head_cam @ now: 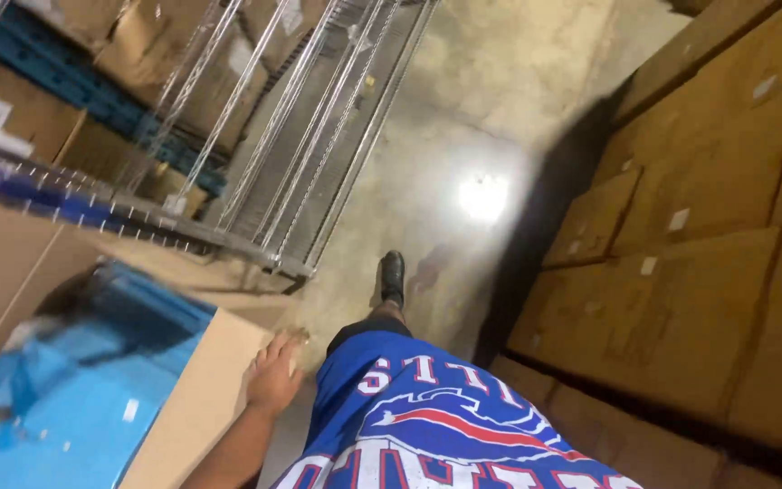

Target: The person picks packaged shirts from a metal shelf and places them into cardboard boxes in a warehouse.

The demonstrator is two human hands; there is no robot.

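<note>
Closest to the camera is the blue shirt with red and white print, and just beside it the large open brown cardboard box that I am carrying low at my left side. I see only one hand on it, and I judge it is the right one by where it sits, though I am not fully sure. It lies flat against the box's near flap, fingers together and spread over the edge, pressing more than gripping. The other hand is not in view, so I cannot tell what it does; probably it supports the far side of the box.

Inside the box there is a blue plastic lining or bag, blurred, and I cannot tell what it contains.

About progress: the box is lifted and being walked along the pale concrete floor, one black shoe stepping forward. To the left stands a metal wire shelf rack, to the right stacked brown cartons. The box is not yet set down anywhere.
</note>
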